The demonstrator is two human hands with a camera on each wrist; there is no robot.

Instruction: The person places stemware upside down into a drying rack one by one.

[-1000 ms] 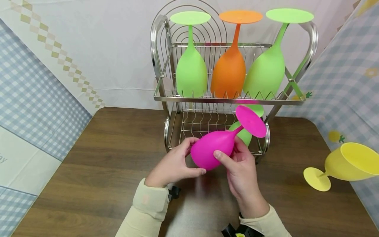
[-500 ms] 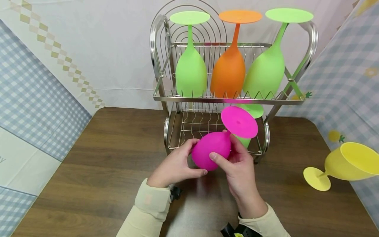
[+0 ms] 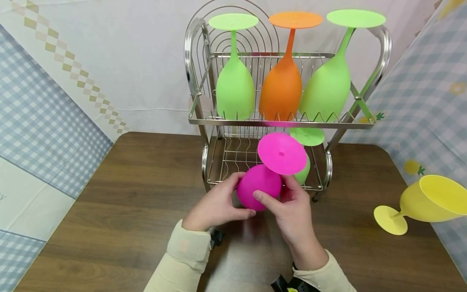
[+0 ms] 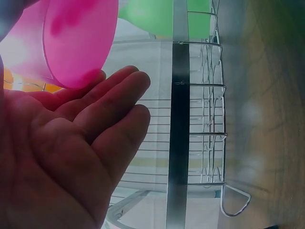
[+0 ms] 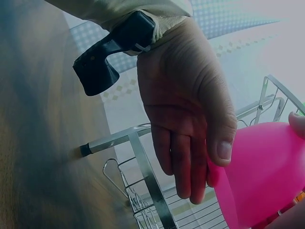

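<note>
Both hands hold a magenta plastic goblet [image 3: 260, 187] in front of the rack, its round foot tilted up and toward the camera. My left hand [image 3: 215, 205] has its thumb under the bowl and its fingers along the far left side. On the other side, my right hand [image 3: 293, 221] pinches the bowl, thumb in front and fingers behind. The left wrist view has the rim end of the goblet [image 4: 78, 43] beside the fingers. From the right wrist, the thumb [image 5: 223, 150] is seen against the pink bowl [image 5: 264, 167]. The stem is hidden behind the foot.
A two-tier metal rack [image 3: 281, 124] stands at the back of the wooden table [image 3: 138, 194]. Upside down on its top tier are two green goblets [image 3: 235, 89] and an orange goblet [image 3: 281, 89]. Another green goblet [image 3: 308, 137] is on the lower tier. A yellow goblet [image 3: 419, 202] lies at the right edge.
The magenta goblet has turned in the hands; its foot has swung left and now faces the camera more. Both hands stay in nearly the same place, the right one slightly further left.
</note>
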